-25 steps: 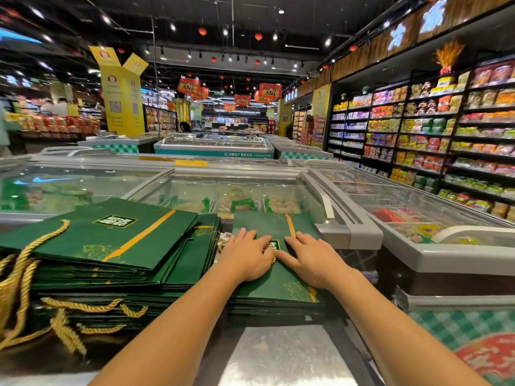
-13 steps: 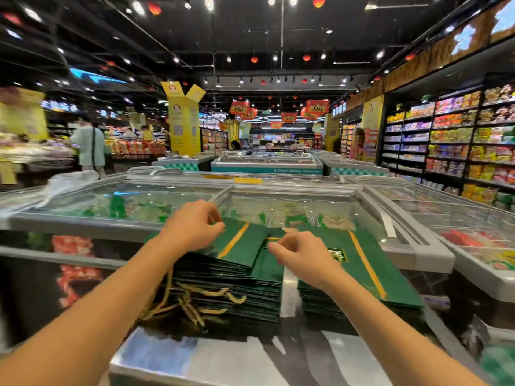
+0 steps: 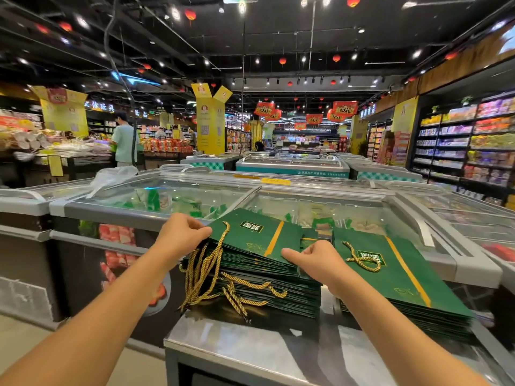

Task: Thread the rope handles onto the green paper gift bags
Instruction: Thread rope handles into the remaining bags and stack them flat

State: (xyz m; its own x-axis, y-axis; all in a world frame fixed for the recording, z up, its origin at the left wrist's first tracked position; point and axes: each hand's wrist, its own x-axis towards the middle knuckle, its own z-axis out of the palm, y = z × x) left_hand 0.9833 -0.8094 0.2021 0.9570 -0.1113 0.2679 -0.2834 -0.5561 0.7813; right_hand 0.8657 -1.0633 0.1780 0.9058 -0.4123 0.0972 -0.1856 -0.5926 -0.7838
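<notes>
Hands first. Our left hand (image 3: 181, 238) has its fingers curled, and the fingertips pinch the far left corner of the top bag (image 3: 256, 238), right where a gold rope handle (image 3: 220, 246) leaves the paper. Our right hand (image 3: 315, 260) is also curled. The thumb lies flat on the bag's near right edge, and the other fingers fold under out of sight, so we read it as a grip on that edge.

The top bag lies flat and slightly skewed on the left stack (image 3: 273, 288) of green gift bags. More gold handles (image 3: 237, 296) hang from the near and left sides of the left stack in a loose tangle.

Just right of the left stack, with a narrow gap between them, sits a second stack (image 3: 404, 277) of flat bags. A loose rope (image 3: 362, 259) lies curled on its top face and we cannot tell whether it is threaded.

Under the left stack is a steel counter (image 3: 250, 346). Directly behind it is a glass-lidded freezer chest (image 3: 167, 196). Far behind it and to the left, a person in a pale shirt (image 3: 125, 140) stands by a produce display.
</notes>
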